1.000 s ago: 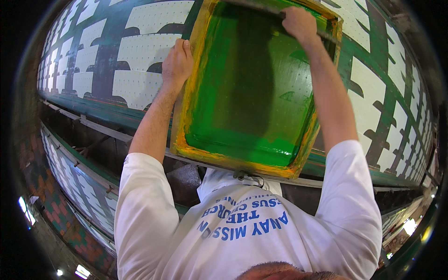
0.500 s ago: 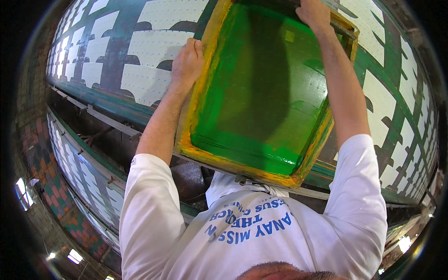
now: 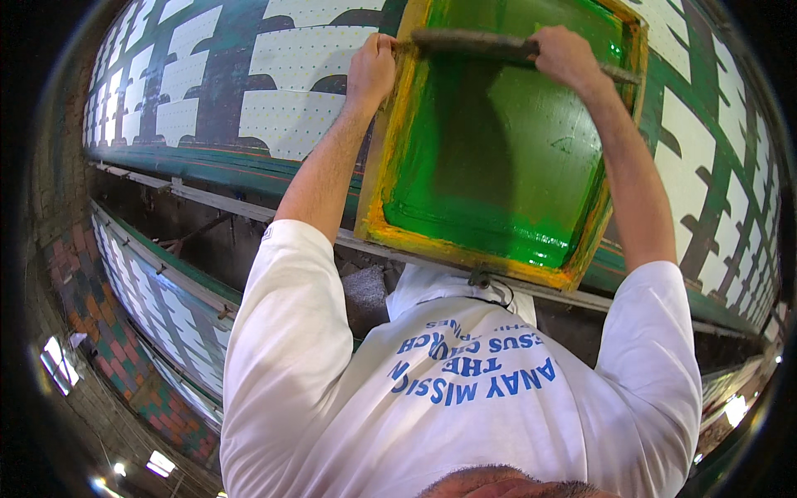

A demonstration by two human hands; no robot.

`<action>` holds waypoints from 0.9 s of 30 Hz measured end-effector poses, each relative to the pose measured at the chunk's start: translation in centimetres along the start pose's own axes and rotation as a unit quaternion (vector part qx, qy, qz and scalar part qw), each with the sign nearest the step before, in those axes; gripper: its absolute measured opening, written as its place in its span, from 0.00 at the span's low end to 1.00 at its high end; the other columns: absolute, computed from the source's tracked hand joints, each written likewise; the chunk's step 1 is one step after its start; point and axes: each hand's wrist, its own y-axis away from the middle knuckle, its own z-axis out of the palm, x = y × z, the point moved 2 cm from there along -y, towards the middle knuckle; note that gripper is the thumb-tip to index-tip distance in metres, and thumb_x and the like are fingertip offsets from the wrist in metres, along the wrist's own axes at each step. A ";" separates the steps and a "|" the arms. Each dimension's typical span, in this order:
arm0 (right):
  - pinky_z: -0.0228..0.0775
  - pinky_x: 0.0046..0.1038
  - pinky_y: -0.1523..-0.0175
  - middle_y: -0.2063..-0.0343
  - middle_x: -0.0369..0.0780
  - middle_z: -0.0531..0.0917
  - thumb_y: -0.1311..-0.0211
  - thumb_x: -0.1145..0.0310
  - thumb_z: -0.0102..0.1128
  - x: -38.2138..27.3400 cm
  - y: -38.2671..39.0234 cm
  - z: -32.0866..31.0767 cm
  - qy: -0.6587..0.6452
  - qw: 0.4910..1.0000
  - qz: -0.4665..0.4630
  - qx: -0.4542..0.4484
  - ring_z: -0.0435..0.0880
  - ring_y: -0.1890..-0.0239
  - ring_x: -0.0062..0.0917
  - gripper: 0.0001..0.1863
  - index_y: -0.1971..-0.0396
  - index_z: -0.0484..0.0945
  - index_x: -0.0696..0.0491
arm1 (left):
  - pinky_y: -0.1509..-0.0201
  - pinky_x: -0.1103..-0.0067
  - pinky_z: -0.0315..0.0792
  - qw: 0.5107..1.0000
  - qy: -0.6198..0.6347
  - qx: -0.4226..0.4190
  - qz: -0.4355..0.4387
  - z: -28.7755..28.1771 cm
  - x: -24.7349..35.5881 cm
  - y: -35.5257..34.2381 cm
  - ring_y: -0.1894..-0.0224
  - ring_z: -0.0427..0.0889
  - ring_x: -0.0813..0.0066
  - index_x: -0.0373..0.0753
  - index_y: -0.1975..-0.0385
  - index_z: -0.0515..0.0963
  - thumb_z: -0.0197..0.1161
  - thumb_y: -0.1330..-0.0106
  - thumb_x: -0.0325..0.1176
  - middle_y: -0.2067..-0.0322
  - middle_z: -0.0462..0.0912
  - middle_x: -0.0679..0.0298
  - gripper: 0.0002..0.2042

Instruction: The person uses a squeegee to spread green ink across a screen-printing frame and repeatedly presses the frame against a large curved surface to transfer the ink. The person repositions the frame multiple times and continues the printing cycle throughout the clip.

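A screen printing frame [image 3: 378,195] with yellow-stained wooden sides and a glossy green mesh [image 3: 548,166] lies in front of me on the long table. My right hand [image 3: 567,60] is closed around a dark squeegee [image 3: 473,43], which spans the mesh crosswise near its far part. Wet green ink [image 3: 531,245] gathers along the near end of the mesh. At the frame's far left side, my left hand [image 3: 371,73] is closed on the wooden edge, close to the squeegee's left end. Its fingertips are partly hidden.
White dotted sheets with dark curved cutouts [image 3: 286,124] lie in rows on the dark green table on both sides. A metal rail [image 3: 220,197] runs along its near edge. Another table with similar sheets [image 3: 154,290] stands behind at left, beside a patterned brick floor [image 3: 116,349].
The squeegee, earlier mostly hidden at the frame's far end, now lies nearer across the mesh with my right hand on it. The frame sits higher and farther right in view.
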 end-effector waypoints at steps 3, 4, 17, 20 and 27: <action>0.83 0.45 0.52 0.63 0.43 0.91 0.41 0.72 0.62 -3.8 6.9 2.2 -0.030 0.999 -0.014 -0.020 0.90 0.58 0.44 0.16 0.56 0.91 0.42 | 0.43 0.55 0.74 1.000 0.007 0.011 0.016 0.4 -0.3 -0.3 0.46 0.82 0.39 0.39 0.52 0.82 0.44 0.19 0.45 0.56 0.86 0.44 0.20; 0.83 0.45 0.53 0.63 0.43 0.91 0.41 0.72 0.62 -5.2 9.3 2.8 -0.049 0.998 -0.030 -0.023 0.90 0.59 0.44 0.16 0.56 0.91 0.42 | 0.43 0.54 0.74 0.999 -0.006 0.013 0.029 0.6 -0.5 -0.3 0.47 0.82 0.38 0.39 0.51 0.82 0.43 0.18 0.45 0.55 0.86 0.44 0.21; 0.81 0.44 0.50 0.61 0.41 0.90 0.49 0.78 0.63 -17.8 28.3 7.0 -0.094 0.990 0.096 -0.031 0.89 0.56 0.40 0.20 0.55 0.89 0.47 | 0.40 0.54 0.75 0.995 -0.091 -0.023 0.029 1.4 -1.2 -1.0 0.43 0.83 0.43 0.40 0.43 0.78 0.50 0.23 0.56 0.49 0.86 0.45 0.26; 0.81 0.44 0.49 0.60 0.41 0.90 0.49 0.78 0.63 -17.1 27.9 6.3 -0.118 0.986 0.108 -0.041 0.89 0.55 0.40 0.21 0.54 0.89 0.46 | 0.40 0.56 0.76 0.994 -0.093 -0.038 0.032 1.1 -0.7 -0.6 0.44 0.85 0.47 0.40 0.41 0.78 0.56 0.27 0.58 0.50 0.87 0.48 0.28; 0.81 0.42 0.50 0.61 0.41 0.89 0.50 0.78 0.62 -18.3 30.8 7.1 -0.134 0.984 0.097 -0.060 0.88 0.54 0.40 0.21 0.54 0.89 0.49 | 0.39 0.58 0.77 0.988 -0.148 -0.021 0.046 0.8 -0.2 -0.4 0.44 0.85 0.48 0.41 0.40 0.77 0.58 0.28 0.58 0.48 0.87 0.50 0.28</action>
